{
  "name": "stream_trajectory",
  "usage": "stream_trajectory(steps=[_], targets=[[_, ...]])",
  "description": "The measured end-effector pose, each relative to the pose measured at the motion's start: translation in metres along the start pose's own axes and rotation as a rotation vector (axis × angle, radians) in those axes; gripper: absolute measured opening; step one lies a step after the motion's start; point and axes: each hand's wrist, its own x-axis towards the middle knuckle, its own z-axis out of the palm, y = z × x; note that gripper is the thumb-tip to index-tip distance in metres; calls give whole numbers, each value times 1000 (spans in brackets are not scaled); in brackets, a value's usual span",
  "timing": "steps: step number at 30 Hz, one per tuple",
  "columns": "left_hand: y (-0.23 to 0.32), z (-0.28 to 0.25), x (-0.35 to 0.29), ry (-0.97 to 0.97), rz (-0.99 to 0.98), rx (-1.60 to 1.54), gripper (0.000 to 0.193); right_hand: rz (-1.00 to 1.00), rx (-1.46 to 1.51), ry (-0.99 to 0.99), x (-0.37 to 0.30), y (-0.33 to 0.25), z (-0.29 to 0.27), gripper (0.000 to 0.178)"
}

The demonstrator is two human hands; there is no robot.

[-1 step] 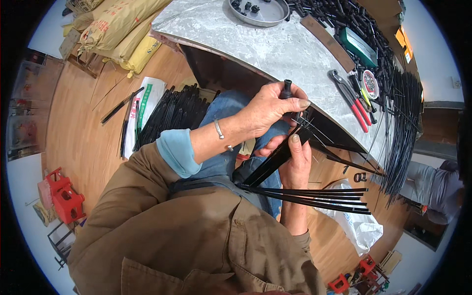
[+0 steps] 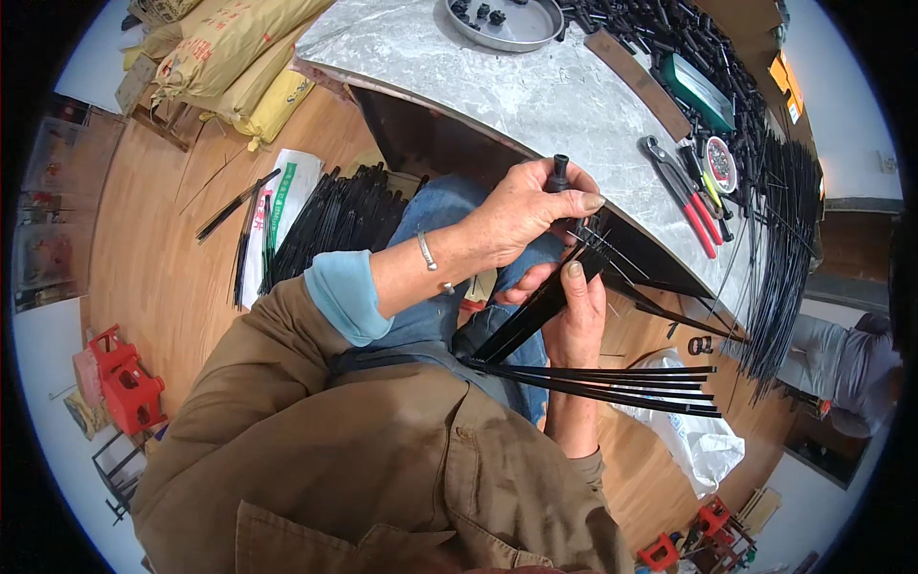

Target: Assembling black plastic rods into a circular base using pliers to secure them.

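My left hand (image 2: pixel 516 215) is closed around a short black knobbed rod end (image 2: pixel 559 170), its thumb pressed near the top. Just below, thin dark wires (image 2: pixel 612 253) stick out from the upper end of a black ribbed frame (image 2: pixel 521 311) that resembles an umbrella's. My right hand (image 2: pixel 576 320) grips this frame from beneath, thumb along its side. The frame slants down to my lap, where several slim black ribs (image 2: pixel 622 385) fan out to the right. How the rod end joins the frame is hidden by my left fingers.
A grey marbled table (image 2: pixel 459 91) stands ahead, bearing a round metal tray (image 2: pixel 507 33), red-handled pliers (image 2: pixel 684 196), a green box (image 2: pixel 698 91) and heaped black parts. Bundled black rods (image 2: pixel 335 225) lie on the floor at left. Red stools (image 2: pixel 129 387) stand farther left.
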Motion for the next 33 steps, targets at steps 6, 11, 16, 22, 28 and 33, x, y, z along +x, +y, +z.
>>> stream_trajectory(steps=[6,11,16,22,28,33], targets=[[3,2,1,12,42,77,20,15,-15,-7,2,0,0,32],[3,2,0,12,57,83,20,8,-13,-9,2,2,-2,30],[5,3,0,4,64,87,20,1,4,-8,1,2,-1,31],[4,2,1,0,46,108,22,-8,16,-20,4,2,-2,33],[7,5,-1,6,31,154,22,-5,-6,-10,4,3,-2,34],[10,7,-3,9,31,150,19,-11,-14,7,4,3,-1,33]])
